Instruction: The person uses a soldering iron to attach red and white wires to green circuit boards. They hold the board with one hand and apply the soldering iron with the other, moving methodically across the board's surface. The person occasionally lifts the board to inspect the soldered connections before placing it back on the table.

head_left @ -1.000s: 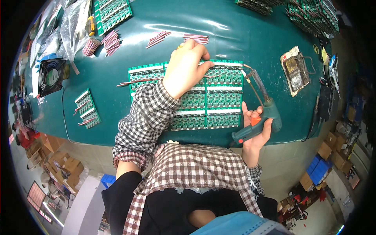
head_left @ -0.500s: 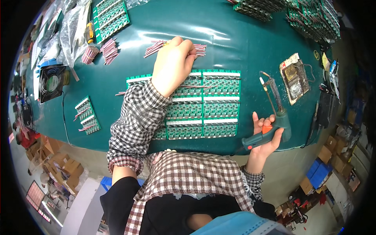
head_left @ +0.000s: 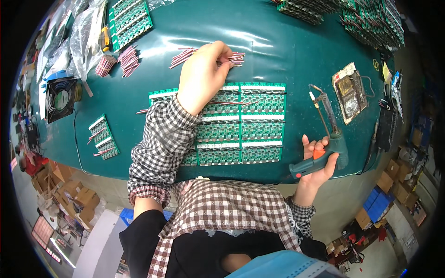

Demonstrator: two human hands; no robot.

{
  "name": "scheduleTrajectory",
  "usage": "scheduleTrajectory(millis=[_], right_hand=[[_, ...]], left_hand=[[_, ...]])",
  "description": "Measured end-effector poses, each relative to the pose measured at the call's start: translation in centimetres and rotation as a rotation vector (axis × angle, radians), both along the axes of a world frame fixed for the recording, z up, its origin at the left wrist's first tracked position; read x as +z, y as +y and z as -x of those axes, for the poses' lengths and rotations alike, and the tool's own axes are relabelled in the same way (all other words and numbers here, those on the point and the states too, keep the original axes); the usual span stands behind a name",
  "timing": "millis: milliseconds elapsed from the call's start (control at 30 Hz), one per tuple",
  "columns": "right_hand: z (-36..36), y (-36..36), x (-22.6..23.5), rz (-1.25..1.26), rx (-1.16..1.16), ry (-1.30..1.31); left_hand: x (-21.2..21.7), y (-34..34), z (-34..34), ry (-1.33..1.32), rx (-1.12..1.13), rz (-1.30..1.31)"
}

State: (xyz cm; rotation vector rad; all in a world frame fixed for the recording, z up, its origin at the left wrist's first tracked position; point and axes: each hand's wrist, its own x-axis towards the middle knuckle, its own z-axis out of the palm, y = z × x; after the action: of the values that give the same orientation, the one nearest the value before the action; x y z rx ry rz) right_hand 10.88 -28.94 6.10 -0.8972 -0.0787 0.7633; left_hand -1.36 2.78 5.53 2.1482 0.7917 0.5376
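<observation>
While the far left of the teal tabletop (head_left: 278, 41) just sits there with a small black fan (head_left: 59, 98), some clear plastic bags (head_left: 85, 34) and two little bundles of red-and-white wire leads (head_left: 118, 62), the action is further over. There's one small green board strip (head_left: 104, 137) near the front-left edge and another green panel (head_left: 130, 21) up at the back. Compared with a second ago, the left hand (head_left: 201, 76) has gone from resting on the big green circuit board panel (head_left: 241, 127) to reaching past its back edge, and now its fingers (head_left: 223, 56) are pinched narrow on the pile of wire leads (head_left: 234, 58) lying just behind the panel. So to me it looks like it's grabbing the next lead to go on the board. One lead already lies across the panel's upper rows. That panel looks like four rows by two columns of small boards, though the sleeve hides part of the left side, so I can't count it for sure. Moving right, the right hand (head_left: 317, 160) has drifted out and away from the panel and hangs over the tabletop's front edge, fingers wrapped around the green pistol-grip soldering iron (head_left: 324, 139) with its orange trigger, tip pointing away from the body. Just beyond it sits one soldering stand with a dirty sponge (head_left: 350, 92), and more board stacks (head_left: 371, 23) at the back right.
</observation>
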Motion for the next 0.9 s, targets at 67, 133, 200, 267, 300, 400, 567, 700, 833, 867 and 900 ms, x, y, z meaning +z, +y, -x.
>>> scheduleTrajectory(millis=[67,133,200,267,300,400,567,700,833,867,900], right_hand=[[0.0,0.1,0.2,-0.013,0.012,0.011],[0.1,0.0,0.1,0.011,0.004,-0.015],[0.2,-0.1,0.1,0.021,0.003,-0.034],[0.2,0.0,0.2,0.019,0.011,-0.045],[0.2,0.0,0.2,0.018,0.010,-0.045],[0.2,0.1,0.4,0.014,0.015,-0.041],[0.2,0.1,0.6,0.001,0.028,-0.037],[0.2,0.2,0.6,-0.010,0.026,-0.036],[0.2,0.2,0.5,-0.014,0.023,-0.038],[0.3,0.1,0.5,-0.013,0.022,-0.039],[0.2,0.1,0.5,-0.016,0.022,-0.040]], left_hand=[[0.1,0.0,0.0,-0.003,-0.011,-0.017],[0.1,-0.1,0.0,-0.006,-0.006,-0.043],[0.0,-0.2,0.0,-0.011,0.017,-0.078],[-0.2,-0.3,-0.1,-0.030,0.034,-0.132],[-0.3,-0.4,-0.2,-0.039,0.042,-0.159],[-0.6,-0.3,-0.1,0.020,0.021,-0.256],[-0.8,-0.6,0.0,0.043,-0.033,-0.268],[-1.2,-0.6,0.0,0.065,-0.011,-0.246],[-1.2,-0.6,0.0,0.009,-0.017,-0.199],[-1.0,-0.6,-0.1,0.002,-0.019,-0.176],[-0.9,-0.6,-0.1,-0.005,-0.021,-0.154]])
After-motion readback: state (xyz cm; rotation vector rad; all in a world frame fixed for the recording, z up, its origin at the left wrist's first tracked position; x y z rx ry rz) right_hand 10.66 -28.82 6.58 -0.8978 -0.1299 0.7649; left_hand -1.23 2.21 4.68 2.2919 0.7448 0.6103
